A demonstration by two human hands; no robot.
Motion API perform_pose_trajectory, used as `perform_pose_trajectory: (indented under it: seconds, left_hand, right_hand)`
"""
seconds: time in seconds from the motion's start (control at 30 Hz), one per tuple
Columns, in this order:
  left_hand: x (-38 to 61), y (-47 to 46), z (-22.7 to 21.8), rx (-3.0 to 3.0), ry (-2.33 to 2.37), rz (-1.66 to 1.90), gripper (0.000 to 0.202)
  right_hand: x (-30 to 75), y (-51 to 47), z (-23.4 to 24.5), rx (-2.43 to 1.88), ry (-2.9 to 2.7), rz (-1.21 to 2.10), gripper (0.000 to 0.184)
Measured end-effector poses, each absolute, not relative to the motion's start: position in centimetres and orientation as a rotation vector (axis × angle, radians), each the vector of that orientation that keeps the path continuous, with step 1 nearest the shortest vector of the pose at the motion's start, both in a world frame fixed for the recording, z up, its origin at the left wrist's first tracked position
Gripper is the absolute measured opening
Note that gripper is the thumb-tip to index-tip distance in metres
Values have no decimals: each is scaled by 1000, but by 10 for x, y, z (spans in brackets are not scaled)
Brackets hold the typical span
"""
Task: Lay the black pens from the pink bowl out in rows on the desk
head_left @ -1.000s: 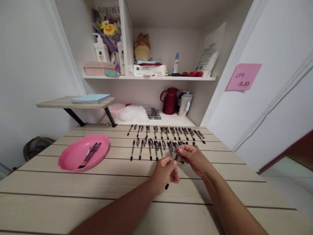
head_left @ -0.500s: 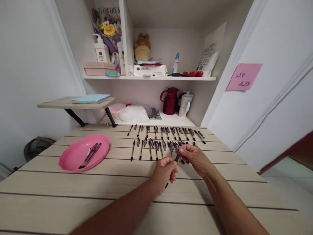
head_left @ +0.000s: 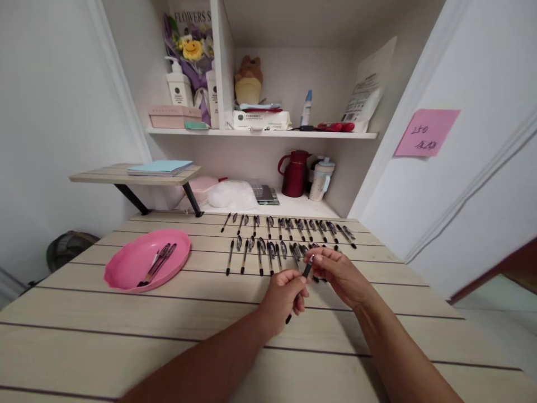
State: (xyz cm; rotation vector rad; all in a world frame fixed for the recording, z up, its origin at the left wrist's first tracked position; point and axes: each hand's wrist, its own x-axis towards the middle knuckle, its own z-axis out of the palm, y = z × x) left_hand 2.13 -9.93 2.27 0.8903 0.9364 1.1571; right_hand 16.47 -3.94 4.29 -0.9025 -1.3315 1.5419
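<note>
My left hand (head_left: 286, 295) is closed around a black pen (head_left: 308, 267). The pen slants up and to the right; its dark lower end shows beneath my fingers. At its upper end, where a small pale metallic tip shows, the fingers of my right hand (head_left: 333, 270) are pinched. Whether anything small sits between those fingertips is hidden. Beyond my hands lie two rows of uncapped pens (head_left: 260, 258), with black pen caps (head_left: 250, 244) beside them. My right hand covers part of the nearer row.
To the left sits a pink plate (head_left: 119, 266) with several pens (head_left: 161, 260). Behind it stands a small raised shelf (head_left: 98, 173) on black brackets, with blue paper (head_left: 161, 167) on top. A red jug (head_left: 295, 174) and a pale cup (head_left: 322, 179) stand at the back.
The view has shifted slightly, so things appear a little to the right. At the pen's upper end, my right fingers have shifted a little and the pale tip now shows.
</note>
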Motion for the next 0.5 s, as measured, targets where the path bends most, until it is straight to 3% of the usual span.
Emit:
perform_pose_trajectory:
  seconds: [0.5]
  left_hand:
    - [21, -99, 18, 953, 907, 1220, 20]
  right_hand:
    - [156, -44, 39, -788, -1289, 1605, 18]
